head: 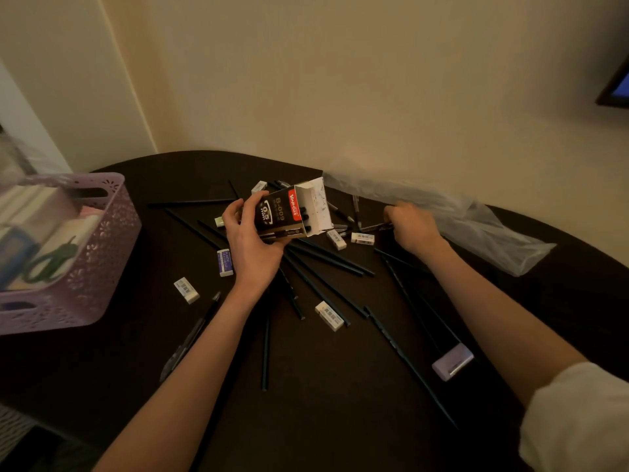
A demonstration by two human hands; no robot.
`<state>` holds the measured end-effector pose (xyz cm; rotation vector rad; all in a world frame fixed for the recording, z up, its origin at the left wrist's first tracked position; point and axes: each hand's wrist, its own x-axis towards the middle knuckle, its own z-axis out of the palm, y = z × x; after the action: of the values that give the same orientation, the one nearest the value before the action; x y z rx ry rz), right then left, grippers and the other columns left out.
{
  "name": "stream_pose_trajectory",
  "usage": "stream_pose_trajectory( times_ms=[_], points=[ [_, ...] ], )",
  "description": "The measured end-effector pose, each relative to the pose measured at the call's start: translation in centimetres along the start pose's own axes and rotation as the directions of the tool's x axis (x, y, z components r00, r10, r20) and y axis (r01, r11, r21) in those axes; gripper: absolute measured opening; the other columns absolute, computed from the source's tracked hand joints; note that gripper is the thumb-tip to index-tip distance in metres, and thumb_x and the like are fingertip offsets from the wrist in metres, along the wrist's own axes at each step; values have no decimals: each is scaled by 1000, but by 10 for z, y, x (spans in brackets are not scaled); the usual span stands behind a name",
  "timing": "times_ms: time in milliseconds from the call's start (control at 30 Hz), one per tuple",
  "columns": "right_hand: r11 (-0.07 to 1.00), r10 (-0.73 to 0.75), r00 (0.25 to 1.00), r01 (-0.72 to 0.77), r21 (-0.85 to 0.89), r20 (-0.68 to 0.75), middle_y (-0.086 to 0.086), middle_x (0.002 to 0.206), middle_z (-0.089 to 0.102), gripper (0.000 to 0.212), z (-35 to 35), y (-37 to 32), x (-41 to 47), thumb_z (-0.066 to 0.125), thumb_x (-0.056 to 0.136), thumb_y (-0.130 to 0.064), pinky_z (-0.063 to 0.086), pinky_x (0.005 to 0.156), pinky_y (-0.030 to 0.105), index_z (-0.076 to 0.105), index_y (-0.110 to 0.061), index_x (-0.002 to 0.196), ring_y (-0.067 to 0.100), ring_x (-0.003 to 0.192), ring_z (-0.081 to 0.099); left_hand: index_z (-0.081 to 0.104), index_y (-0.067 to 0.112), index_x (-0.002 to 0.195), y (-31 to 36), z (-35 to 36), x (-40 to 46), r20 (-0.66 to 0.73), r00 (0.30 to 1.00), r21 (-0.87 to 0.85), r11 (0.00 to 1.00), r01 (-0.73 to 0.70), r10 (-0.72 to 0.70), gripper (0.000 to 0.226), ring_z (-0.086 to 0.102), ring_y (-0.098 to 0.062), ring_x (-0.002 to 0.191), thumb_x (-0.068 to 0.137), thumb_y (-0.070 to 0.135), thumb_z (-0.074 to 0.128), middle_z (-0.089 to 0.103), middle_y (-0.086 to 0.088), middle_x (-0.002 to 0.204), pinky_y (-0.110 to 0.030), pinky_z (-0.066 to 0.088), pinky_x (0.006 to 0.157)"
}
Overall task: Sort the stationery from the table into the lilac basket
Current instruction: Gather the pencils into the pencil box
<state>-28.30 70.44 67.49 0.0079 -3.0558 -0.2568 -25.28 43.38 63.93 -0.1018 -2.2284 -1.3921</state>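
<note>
Holding the pen box (289, 212) in your left hand (250, 248), you keep its open mouth turned toward your right hand (410, 226), whose fingers pinch a pen (376, 227) lying lengthwise toward that mouth; the lilac basket (102, 240) sits well left; pencils (326, 257) and erasers (362, 238) lie between.

The lilac basket (102, 253), at 9 o'clock, is cut off by the left edge and blurred; its contents cannot be identified. The right hand (413, 226) hides most of the pen (374, 227) it grips. The small print on the pen box (289, 212) is illegible. A dark frame (616, 86) at 2 o'clock is cut off.
</note>
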Motion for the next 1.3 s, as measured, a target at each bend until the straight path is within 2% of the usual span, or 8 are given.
stream_pose_trajectory(
  times_ms=[233,367,500,700,800,867,1100,1300],
  points=[
    [985,-29,999,25,-171,-16,14,111,62,21,-16,1,-2,56,88,-1,46,75,37,58,-9,107,31,108,56,45,28,135,-1,0,0,-5,1000,5,1000,-8,8,80,32,-22,135,68,10,84,27,-9,144,-36,36,111],
    [996,86,995,-87,-23,-43,18,113,61,22,-24,4,-3,54,87,6,48,81,39,59,-4,106,35,105,59,45,29,135,-3,0,0,-4,1000,7,1000,-2,3,80,32,-23,135,68,10,84,27,-8,143,-39,38,111],
    [963,155,974,-112,244,-165,15,104,64,13,-38,9,-15,60,87,-1,46,75,36,63,-8,97,34,97,61,46,29,135,-4,1,1,-5,1000,5,1000,4,-4,79,33,-23,135,68,11,84,27,-8,144,-41,38,110],
    [688,253,885,119,716,-390,-4,82,66,10,-79,-10,-61,71,85,-18,41,61,12,72,-14,94,4,67,55,46,30,134,-10,-2,3,-40,999,25,999,22,-21,81,34,-25,134,66,12,85,27,-9,144,-45,39,110],
    [462,317,837,274,843,-446,-5,79,69,11,-98,-24,-88,69,86,-16,51,63,19,72,-17,97,10,71,64,45,32,134,-12,-4,3,-51,998,45,998,34,-32,81,35,-26,134,66,10,85,27,-9,144,-45,40,109],
    [364,303,842,330,871,-446,-4,72,68,10,-108,-30,-101,70,85,-12,48,56,19,72,-16,94,8,60,60,45,32,134,-12,-5,3,-49,998,60,998,31,-28,81,35,-26,134,66,10,84,27,-9,145,-44,39,110],
    [287,171,867,411,865,-469,4,65,66,10,-124,-41,-123,68,86,-5,45,45,17,72,-7,94,9,48,57,45,33,133,-12,-4,3,-57,998,70,997,39,-35,81,35,-27,134,67,9,84,26,-8,145,-43,40,109],
    [344,167,842,439,830,-514,-5,74,65,12,-114,-58,-114,68,86,-7,47,52,18,72,-14,95,8,58,59,44,32,134,-10,-4,1,-55,998,74,997,20,-16,81,35,-27,135,68,7,83,25,-8,146,-40,39,109]
  ],
)
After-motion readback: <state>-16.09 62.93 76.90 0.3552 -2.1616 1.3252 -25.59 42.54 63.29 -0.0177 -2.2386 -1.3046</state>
